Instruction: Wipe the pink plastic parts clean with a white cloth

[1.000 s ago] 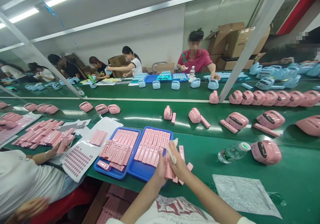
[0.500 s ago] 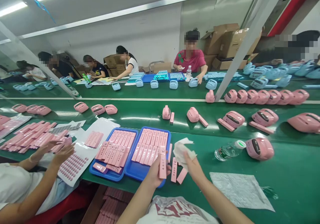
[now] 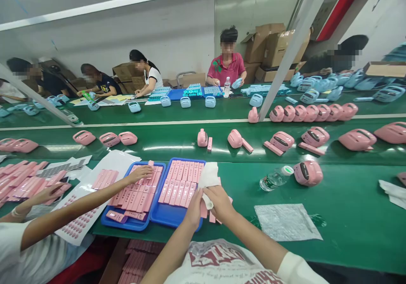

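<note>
And there, my hands have come together: the right hand (image 3: 222,201), fingers curled, has brought the white cloth (image 3: 209,175) back onto the pink strip (image 3: 203,210) in my left hand (image 3: 192,208). The left grip is closed round the strip near its lower end, the right one bunched on the cloth, and the two are touching. That contact covers most of the strip, so I can't tell how its face looks. It's held up just beside the right-hand blue tray (image 3: 173,221), where pink strips stand in two rows; more lie on the green surface (image 3: 349,225), partly behind my hands.

Over to my left, a co-worker's hand (image 3: 142,172) has come in across the left-hand blue tray (image 3: 125,224), fingers at a small pink piece (image 3: 151,163) by its far edge. That arm is near, but apart from mine. On my right, a clear bottle (image 3: 273,180) lies beside a pink shell (image 3: 312,173), with a pale sheet (image 3: 287,222) nearer me.
</note>
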Action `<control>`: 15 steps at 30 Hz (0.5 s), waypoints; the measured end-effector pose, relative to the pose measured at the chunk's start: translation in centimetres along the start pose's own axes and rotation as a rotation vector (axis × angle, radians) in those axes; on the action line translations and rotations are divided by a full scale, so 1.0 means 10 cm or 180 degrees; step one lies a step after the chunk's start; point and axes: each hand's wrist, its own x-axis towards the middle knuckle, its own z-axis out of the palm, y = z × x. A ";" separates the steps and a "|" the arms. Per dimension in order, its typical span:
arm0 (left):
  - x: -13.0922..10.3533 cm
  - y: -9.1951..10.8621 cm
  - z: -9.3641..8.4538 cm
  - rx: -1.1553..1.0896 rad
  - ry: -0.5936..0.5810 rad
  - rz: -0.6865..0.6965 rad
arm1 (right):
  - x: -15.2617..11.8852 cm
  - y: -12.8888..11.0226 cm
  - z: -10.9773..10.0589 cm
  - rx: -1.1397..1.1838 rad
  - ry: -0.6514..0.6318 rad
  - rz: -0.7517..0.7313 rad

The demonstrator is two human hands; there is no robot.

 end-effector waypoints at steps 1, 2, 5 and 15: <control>0.01 0.00 0.03 -0.0028 -0.0008 0.0016 | 0.02 0.00 -0.01 0.0020 -0.0007 0.0030; 0.01 0.00 0.04 -0.0071 -0.0022 -0.0061 | 0.01 -0.02 -0.02 0.0150 -0.0056 0.0031; 0.05 0.09 0.05 -0.0183 0.0018 -0.0210 | -0.10 -0.09 -0.07 0.1298 -0.0292 0.0368; 0.00 0.27 0.04 0.0406 -0.0288 -0.0116 | -0.05 0.10 -0.22 0.1922 0.0623 0.1927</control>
